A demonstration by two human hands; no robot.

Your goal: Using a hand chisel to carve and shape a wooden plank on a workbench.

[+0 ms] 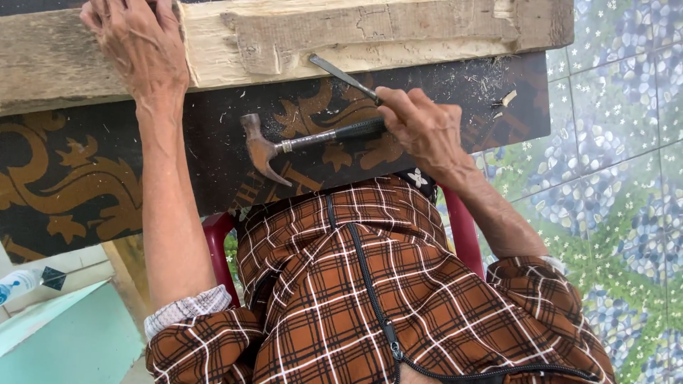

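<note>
1 hammer (284, 146) beside right hand (427, 131)

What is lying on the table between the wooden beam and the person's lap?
A claw hammer lies on the dark patterned table, below the wooden beam, seen from the head camera.

Bright even daylight, soft shadows, sharp focus.
</note>
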